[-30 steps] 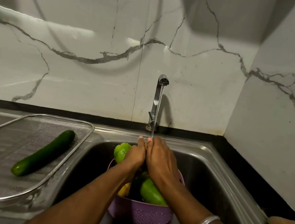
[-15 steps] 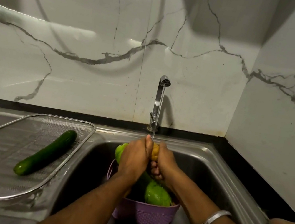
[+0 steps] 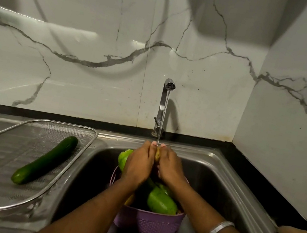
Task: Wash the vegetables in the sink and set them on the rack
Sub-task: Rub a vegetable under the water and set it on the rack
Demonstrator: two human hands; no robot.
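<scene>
both hands, the left hand point(image 3: 139, 163) and the right hand point(image 3: 169, 168), hold a small yellowish vegetable point(image 3: 157, 155) between them under the water stream point(image 3: 162, 118). the rack point(image 3: 73, 155) (a cucumber point(image 3: 44, 160) lies on it already, pointing away and rightward) is to the left, nearer the left hand.

no readable text, labels or numbers anywhere
</scene>
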